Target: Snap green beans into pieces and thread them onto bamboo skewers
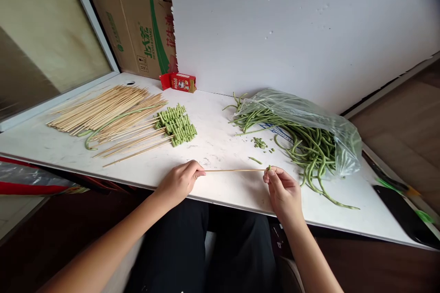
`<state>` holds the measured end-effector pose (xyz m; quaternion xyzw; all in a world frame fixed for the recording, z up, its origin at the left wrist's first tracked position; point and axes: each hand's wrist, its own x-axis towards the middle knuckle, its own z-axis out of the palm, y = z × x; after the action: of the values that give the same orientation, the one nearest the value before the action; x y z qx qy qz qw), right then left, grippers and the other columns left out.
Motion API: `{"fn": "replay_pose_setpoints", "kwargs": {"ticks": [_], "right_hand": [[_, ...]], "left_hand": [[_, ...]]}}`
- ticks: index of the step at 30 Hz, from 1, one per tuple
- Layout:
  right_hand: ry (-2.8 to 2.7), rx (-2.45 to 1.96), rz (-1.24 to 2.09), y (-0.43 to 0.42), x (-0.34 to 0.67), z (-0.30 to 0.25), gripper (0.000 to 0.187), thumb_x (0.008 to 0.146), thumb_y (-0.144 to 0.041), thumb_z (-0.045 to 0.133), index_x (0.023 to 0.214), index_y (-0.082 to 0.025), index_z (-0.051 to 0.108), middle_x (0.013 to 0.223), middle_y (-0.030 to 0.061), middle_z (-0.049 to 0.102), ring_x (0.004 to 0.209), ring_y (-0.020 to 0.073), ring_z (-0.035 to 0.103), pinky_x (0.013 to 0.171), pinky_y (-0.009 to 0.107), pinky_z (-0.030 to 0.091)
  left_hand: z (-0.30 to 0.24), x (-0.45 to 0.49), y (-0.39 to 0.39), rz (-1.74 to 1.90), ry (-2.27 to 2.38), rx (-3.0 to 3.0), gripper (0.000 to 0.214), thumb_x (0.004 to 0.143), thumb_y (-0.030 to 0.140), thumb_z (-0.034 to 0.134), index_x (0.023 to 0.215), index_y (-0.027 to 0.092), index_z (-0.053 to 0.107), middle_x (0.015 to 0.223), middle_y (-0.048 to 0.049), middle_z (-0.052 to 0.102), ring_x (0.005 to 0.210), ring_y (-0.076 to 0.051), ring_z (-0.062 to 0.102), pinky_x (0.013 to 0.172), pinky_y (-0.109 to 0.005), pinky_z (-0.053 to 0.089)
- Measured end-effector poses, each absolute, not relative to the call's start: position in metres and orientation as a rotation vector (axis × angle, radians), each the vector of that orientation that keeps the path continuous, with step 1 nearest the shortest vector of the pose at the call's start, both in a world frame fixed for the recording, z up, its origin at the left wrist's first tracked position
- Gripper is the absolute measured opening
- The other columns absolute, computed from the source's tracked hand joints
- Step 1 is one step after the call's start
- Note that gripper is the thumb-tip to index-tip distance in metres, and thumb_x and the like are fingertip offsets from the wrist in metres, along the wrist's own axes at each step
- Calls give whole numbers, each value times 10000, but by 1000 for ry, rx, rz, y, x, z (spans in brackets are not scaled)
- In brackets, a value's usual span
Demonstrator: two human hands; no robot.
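My left hand (181, 181) is closed round one end of a thin bamboo skewer (233, 170), which lies level over the table's front part. At its other end, my right hand (283, 190) pinches a short piece of green bean (269, 168) against the tip. Fingers partly cover that piece, so I cannot tell how far the skewer goes into it. A cut length of bean (255, 160) lies just beyond my right hand. To the left, several finished skewers hold rows of bean pieces (177, 124), their bare sticks pointing left.
Loose bamboo skewers (103, 107) are heaped at the left, with one long bean (113, 121) across them. A clear plastic bag (295, 110) spills long beans (316, 146) at the right. Small bean scraps (260, 143) lie mid-table. A red box (184, 82), a carton (137, 32) and a phone (405, 215) are around.
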<state>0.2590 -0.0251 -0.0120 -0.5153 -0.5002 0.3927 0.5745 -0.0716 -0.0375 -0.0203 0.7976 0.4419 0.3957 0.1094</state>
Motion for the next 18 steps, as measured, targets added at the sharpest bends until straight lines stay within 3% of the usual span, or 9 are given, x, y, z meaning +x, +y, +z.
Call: {"fn": "replay_pose_setpoints", "kwargs": {"ticks": [7, 18], "right_hand": [[-1107, -1160, 1025, -28, 259, -18, 272, 877, -450, 849, 986, -214, 771, 857, 37, 638, 795, 175, 551, 732, 304, 454], [-1160, -1116, 1007, -32, 255, -16, 241, 902, -421, 828, 1024, -220, 775, 870, 44, 651, 790, 179, 552, 720, 315, 454]], "left_hand": [[-22, -76, -40, 1107, 1296, 2316, 291, 913, -45, 467, 997, 210, 577, 914, -22, 786, 812, -163, 782, 698, -246, 611], [-20, -76, -39, 1128, 1315, 2391, 321, 827, -47, 429, 952, 201, 591, 826, -14, 744, 714, -154, 733, 649, -243, 589]]}}
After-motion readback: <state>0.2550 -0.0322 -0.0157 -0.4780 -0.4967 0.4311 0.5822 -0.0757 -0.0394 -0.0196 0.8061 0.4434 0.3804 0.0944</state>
